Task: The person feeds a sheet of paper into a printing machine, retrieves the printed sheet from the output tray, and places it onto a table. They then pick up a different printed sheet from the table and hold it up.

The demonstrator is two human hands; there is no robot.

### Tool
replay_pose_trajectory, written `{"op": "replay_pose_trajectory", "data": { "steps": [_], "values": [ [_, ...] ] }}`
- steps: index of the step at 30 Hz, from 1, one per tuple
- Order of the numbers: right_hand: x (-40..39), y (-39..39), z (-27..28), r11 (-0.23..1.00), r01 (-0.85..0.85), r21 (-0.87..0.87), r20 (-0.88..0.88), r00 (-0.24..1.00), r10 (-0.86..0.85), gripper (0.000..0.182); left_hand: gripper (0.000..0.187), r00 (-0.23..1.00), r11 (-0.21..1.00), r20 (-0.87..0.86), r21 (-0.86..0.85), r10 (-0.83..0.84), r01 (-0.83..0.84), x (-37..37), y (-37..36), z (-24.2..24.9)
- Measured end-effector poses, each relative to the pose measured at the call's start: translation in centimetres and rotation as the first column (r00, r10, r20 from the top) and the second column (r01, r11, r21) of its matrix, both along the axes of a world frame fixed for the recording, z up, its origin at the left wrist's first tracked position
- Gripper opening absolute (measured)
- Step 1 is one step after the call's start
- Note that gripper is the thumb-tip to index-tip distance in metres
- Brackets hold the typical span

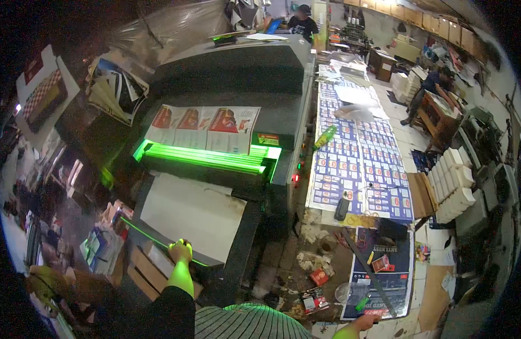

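My left hand [181, 250], lit green, is closed at the front edge of a dark sloping board [219, 255] on a large machine. Its fingers curl over something I cannot make out. A plain pale sheet [189, 212] lies on that board just beyond the hand. Farther up, a printed sheet [206, 127] with red pictures rests above a bright green-lit slot [206, 157]. My right hand [364, 323] is low at the near edge of the side table, fingers bent around a small dark object. A long dark strip [366, 268] ends close to it.
Blue-and-white printed sheets [356, 164] cover the table at right, with a green bottle [325, 137] and a black device [342, 208] on them. Small red packs [320, 276] lie nearer. Two people are farther back. White stacks [455, 181] stand right; cardboard [144, 271] lies below the machine.
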State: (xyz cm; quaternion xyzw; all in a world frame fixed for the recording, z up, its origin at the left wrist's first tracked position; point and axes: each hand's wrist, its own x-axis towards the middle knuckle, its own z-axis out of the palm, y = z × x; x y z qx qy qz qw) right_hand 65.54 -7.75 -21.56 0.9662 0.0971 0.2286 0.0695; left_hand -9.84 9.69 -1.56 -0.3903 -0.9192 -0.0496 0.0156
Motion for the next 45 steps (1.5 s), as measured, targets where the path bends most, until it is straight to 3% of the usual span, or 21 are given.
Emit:
{"op": "replay_pose_trajectory", "data": {
  "steps": [2, 6, 9, 13, 18, 21, 25, 27, 37, 39, 45],
  "values": [
    [0.8, 0.3, -0.3, 0.988, 0.095, 0.125, -0.212, 0.975, -0.067, 0.024, 0.026, 0.999, 0.999, -0.025, -0.029, -0.035, 0.035, -0.1, 0.0, -0.2],
    [0.7, 0.0, -0.4, 0.983, 0.102, 0.152, -0.309, 0.950, -0.051, 0.027, 0.027, 0.999, 0.999, -0.037, 0.034, -0.034, 0.035, 0.1, -0.2, 0.1],
    [0.9, -0.2, -0.6, 0.972, 0.040, 0.234, -0.252, 0.967, 0.020, 0.032, 0.027, 0.999, 0.998, -0.010, 0.054, -0.042, 0.043, 0.2, -0.2, 0.2],
    [0.9, 0.1, -0.4, 0.983, 0.064, 0.173, -0.287, 0.958, -0.012, 0.038, 0.026, 0.999, 0.998, -0.016, 0.046, -0.030, 0.030, 0.4, 0.0, 0.5],
    [0.5, -0.1, 0.2, 0.960, 0.029, 0.279, -0.257, 0.965, 0.045, 0.041, 0.026, 0.999, 1.000, -0.031, 0.026, 0.009, -0.008, 0.5, 0.1, 0.5],
    [0.8, 0.2, 0.0, 0.986, 0.049, 0.159, -0.207, 0.978, -0.015, 0.042, 0.024, 1.000, 0.996, -0.029, 0.089, -0.011, 0.013, 0.1, -0.1, -0.2],
    [0.7, 0.3, 0.1, 0.986, 0.064, 0.152, -0.228, 0.973, -0.028, 0.042, 0.023, 0.999, 0.997, -0.045, 0.075, -0.020, 0.023, 0.5, -0.1, 0.3],
    [0.8, 0.5, 0.0, 0.953, 0.191, 0.236, -0.305, 0.946, -0.114, 0.043, 0.022, 0.997, 0.996, -0.073, 0.078, -0.032, 0.038, 0.6, -0.2, 0.4],
    [1.2, 0.4, -0.3, 0.965, 0.202, 0.170, -0.313, 0.939, -0.141, 0.043, 0.023, 1.000, 0.999, -0.028, 0.048, -0.009, 0.010, 1.1, 0.0, 1.4],
    [1.1, 0.2, -0.5, 0.982, 0.118, 0.150, -0.281, 0.957, -0.072, 0.043, 0.024, 1.000, 0.999, -0.031, 0.034, -0.006, 0.007, 0.9, 0.0, 1.2],
    [1.2, 0.4, -0.3, 0.969, 0.174, 0.173, -0.321, 0.941, -0.112, 0.044, 0.026, 0.999, 0.999, -0.029, 0.024, -0.029, 0.029, 0.0, 0.0, 0.0]
  ]
}}
